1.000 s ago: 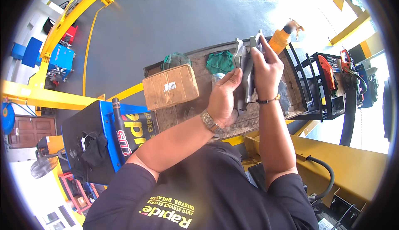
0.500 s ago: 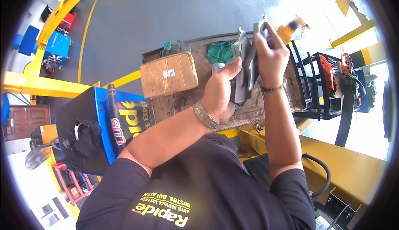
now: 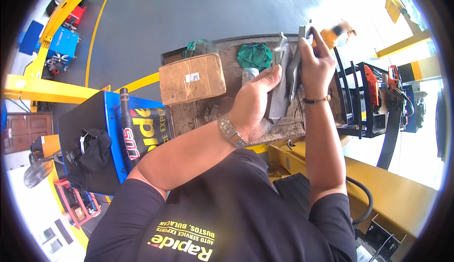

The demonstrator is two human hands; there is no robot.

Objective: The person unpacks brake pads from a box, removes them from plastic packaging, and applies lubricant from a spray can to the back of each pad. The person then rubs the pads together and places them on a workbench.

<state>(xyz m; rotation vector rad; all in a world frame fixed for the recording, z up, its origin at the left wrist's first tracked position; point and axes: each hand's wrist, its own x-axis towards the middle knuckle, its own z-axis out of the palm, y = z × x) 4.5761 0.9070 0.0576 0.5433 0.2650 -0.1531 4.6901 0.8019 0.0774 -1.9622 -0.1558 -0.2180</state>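
Observation:
My left hand [image 3: 251, 102], with a metal watch on its wrist, is closed around a grey brake pad [image 3: 278, 89]. Its thumb lies along the pad's edge, and the fingers behind are mostly hidden. Just to the right, my right hand [image 3: 318, 75] grips a second brake pad [image 3: 294, 75] near its far end. Both pads stand on edge, almost parallel, over the worn wooden bench top [image 3: 295, 128], with a narrow gap between them. Beyond my left thumb is a metal can [image 3: 249, 74], partly covered by the hand.
A cardboard box [image 3: 191, 80] sits at the bench's left. Green cloths [image 3: 254, 56] lie along its far edge. A blue cabinet [image 3: 111, 136] stands left, a black tool rack [image 3: 373, 101] right. A yellow beam [image 3: 392, 177] runs at the near right.
The brake pads have drawn slightly apart, the right hand shifting a little to the right with its pad. More of the can shows beside my left hand.

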